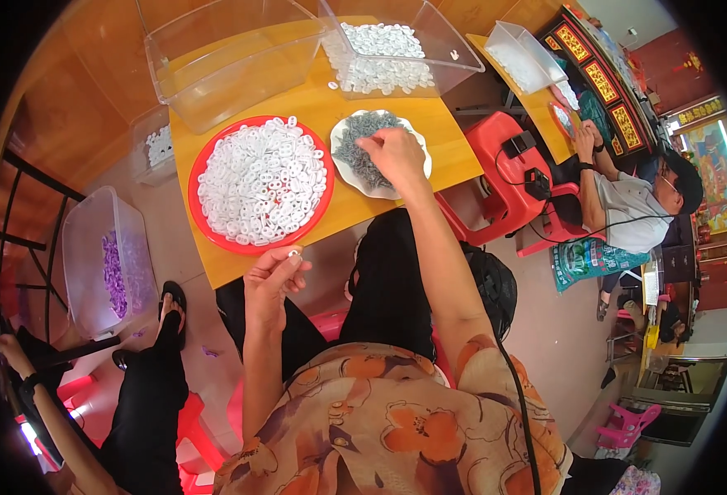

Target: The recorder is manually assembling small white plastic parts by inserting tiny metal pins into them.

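1. While we look down through the head view, our left hand [271,276] is raised just off the near edge of a round red tray [194,186], its thumb and fingertips pinched together on one small white piece [294,254], the other fingers loosely curled.
2. Our right hand [395,157] reaches over a white scalloped dish [339,169], thumb and fingers drawn nearly together at the small grey parts [363,153] in it; we cannot tell whether it has hold of any.
3. We have the red tray on the wooden table [456,157], heaped with white pieces [256,177] that have openings through them, and the scalloped dish stands just beside it, to the right.
4. Farther back on the table we see a left clear bin [231,66] and, next to it, a right clear bin [454,70] holding many more white pieces.
5. Off to our right, a red chair [500,132] bears small black devices [519,144]; beyond it a co-worker [632,206] in a dark cap sits at a second table [545,111], hands close together.
6. On the floor to our left stands a clear tub [83,264] with purple pieces [114,276] inside, near another person's black-trousered leg [145,404].
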Motion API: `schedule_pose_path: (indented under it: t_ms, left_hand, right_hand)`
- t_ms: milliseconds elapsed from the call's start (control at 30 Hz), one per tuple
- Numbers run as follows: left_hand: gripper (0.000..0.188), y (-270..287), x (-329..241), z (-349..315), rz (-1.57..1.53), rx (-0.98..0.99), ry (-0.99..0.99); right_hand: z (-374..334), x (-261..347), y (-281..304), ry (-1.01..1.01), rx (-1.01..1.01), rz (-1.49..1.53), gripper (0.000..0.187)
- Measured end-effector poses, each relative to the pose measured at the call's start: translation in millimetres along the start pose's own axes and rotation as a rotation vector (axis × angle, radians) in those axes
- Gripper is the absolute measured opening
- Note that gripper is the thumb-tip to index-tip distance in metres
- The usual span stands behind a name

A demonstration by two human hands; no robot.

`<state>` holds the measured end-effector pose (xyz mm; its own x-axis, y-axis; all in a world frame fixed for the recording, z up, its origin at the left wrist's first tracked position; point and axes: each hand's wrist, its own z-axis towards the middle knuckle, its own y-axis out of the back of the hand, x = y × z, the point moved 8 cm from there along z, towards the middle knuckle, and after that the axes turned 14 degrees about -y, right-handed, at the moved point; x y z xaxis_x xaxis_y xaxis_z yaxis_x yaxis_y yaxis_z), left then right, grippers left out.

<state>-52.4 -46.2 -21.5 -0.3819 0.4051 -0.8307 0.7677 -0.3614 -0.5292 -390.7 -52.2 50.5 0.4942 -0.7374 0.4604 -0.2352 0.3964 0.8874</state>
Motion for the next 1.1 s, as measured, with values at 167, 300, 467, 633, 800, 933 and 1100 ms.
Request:
schedule_pose_path:
  t_ms: [167, 300, 467, 633, 800, 933, 1100]
  left_hand:
    - [0.020, -0.6, 0.8, 0.2, 0.010, 0.001, 0.006]
    - [0.020, 2.4, -1.8, 2.2, 0.010, -0.008, -0.010]
    - [0.023, 7.2, -0.9, 2.3, -0.017, -0.014, -0.024]
    - [0.024, 5.7, -2.1, 2.2, -0.014, -0.024, -0.025]
    - [0.024, 7.6, -1.9, 3.7, -0.023, -0.036, -0.030]
    - [0.023, 10.8, -1.2, 3.9, -0.029, -0.052, -0.038]
    - [0.023, 11.1, -0.9, 3.9, -0.027, -0.065, -0.038]
  right_hand:
    - [9.6, -5.1, -22.0, -0.031, 0.056, -0.056, 0.017]
    - [13.4, -17.3, -19.1, -0.008, 0.048, 0.005, 0.014]
    - [6.7, -14.1, -10.2, 0.003, 0.080, -0.004, 0.013]
    - [3.9, -14.5, -15.4, 0.086, 0.076, -0.065, 0.012]
    - [6.3, -22.9, -14.5, 0.077, 0.003, -0.104, 0.011]
    - [-0.5, -14.6, -11.4, 0.201, 0.005, -0.013, 0.011]
    - [-5.3, -5.3, -12.8, 0.306, 0.027, 0.036, 0.012]
